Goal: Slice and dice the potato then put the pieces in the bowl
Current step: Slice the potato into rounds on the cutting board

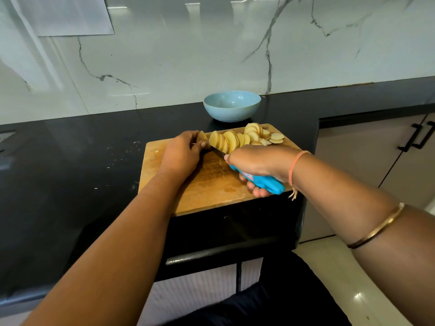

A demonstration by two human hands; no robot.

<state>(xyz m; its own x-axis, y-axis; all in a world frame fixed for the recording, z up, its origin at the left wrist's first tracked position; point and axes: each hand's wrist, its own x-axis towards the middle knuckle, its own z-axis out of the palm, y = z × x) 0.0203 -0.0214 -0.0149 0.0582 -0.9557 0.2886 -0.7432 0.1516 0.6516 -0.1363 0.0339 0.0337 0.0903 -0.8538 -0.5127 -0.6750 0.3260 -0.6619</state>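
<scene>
Closest in, the left forearm (113,255) reaches up from the lower left over a black counter (70,161) flecked with pale crumbs. On the counter's near corner lies a wooden cutting board (164,184), its long side running left to right. The left hand (182,152) rests on the board's far left part, thumb and fingertips pinching the last uncut end of the potato (201,137) – a small brown-skinned stub. From that stub the slices (229,140) run rightward along the board's far edge, so the potato's long axis lies left to right, rising a little toward the far right. Most of the slices lean on one another; a few lie flat at the right end. Behind the board, near its middle, a light blue bowl (231,105) stands upright on the counter by the marble wall (211,43), with nothing visible inside.

The knife (263,182) points away and to the left, its blade just beside the stub – the blue handle is wrapped tight in the right hand (256,163). That wrist bears an orange thread (295,165), the forearm a thin gold bangle (376,228). At the far right stands a grey cupboard with a black handle (421,137).
</scene>
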